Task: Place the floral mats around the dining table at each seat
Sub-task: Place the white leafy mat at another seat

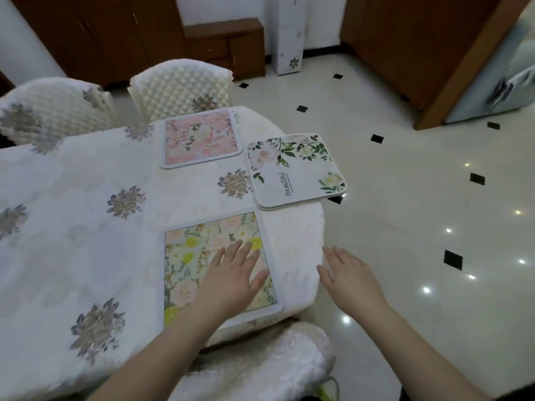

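- The table (86,227) wears a soft white cloth with grey-brown flower motifs; three quilted, padded chairs show, two far and one near.
- Mats are flat rounded rectangles: a yellow mat (185,261) at the near seat, long axis running away from the viewer; a pink mat (201,138) at the far seat; a small stack (295,172) with green leaves overhanging the table's right edge.
- Left hand (231,273) lies flat, fingers spread, on the yellow mat.
- Right hand (351,274) is open, holding nothing, at the table edge.
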Demonstrator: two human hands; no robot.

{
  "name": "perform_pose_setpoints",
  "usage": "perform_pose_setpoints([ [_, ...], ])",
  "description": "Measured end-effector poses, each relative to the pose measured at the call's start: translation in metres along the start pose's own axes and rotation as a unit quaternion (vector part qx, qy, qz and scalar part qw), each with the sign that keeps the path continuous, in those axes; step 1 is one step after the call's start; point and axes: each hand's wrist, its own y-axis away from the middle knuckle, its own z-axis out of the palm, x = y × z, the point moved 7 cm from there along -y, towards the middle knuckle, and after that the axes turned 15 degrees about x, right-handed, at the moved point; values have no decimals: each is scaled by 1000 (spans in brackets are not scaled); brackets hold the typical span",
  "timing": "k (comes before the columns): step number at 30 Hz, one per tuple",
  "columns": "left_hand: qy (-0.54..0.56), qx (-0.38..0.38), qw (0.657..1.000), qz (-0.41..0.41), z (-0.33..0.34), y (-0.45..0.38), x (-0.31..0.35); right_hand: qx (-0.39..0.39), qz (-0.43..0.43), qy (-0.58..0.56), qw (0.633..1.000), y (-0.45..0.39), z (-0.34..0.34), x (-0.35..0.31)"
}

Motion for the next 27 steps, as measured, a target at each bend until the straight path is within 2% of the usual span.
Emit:
perform_pose_setpoints([
  [16,-45,20,996,69,-10,-72,177,17,90,-22,996,10,-22,167],
  [27,-20,50,994,97,-13,-127,241,70,82,-13,994,-14,-53,222],
])
